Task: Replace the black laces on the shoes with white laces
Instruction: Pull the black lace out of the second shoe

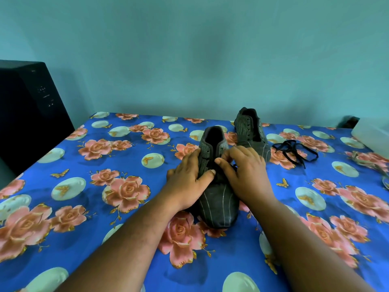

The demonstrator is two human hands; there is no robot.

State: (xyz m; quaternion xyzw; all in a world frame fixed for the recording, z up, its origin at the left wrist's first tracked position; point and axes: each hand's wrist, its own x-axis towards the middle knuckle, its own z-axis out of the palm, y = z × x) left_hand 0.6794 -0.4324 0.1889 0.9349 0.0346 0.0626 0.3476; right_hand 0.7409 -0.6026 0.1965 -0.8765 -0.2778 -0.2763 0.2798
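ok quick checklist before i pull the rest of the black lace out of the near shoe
1. Near shoe steadied by left hand: ok.
2. Right hand pinching the lace at the eyelets: cannot tell, fingers hide it.
3. Far shoe already unlaced: ok, eyelets look empty.
4. Removed black lace lying apart on the floral cloth: ok.
5. White laces within sight: not ok, none clearly visible.
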